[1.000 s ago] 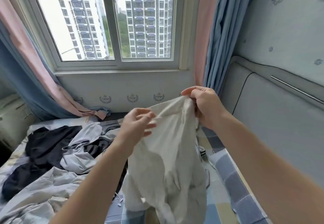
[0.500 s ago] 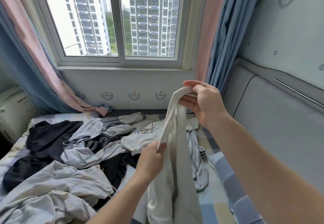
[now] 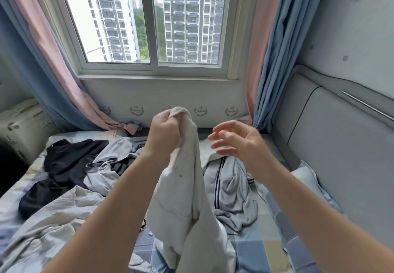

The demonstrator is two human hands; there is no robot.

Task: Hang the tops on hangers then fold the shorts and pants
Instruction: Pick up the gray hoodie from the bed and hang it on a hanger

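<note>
While the left hand (image 3: 164, 132) grips pale cloth (image 3: 183, 189), perhaps pants, right hand (image 3: 239, 141) hovers spread.

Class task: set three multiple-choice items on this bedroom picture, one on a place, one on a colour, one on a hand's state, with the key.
1. Where on the bed does the black garment lie? A: the person's right. B: the person's left. C: under the right forearm.
2. What colour is the raised garment the left hand grips? A: red. B: green. C: cream.
3. The right hand is: A: open, holding nothing. B: gripping the garment. C: out of view.
Key: B, it lies left of both arms; C, the raised cloth is pale cream; A, its fingers are spread in the air.
</note>
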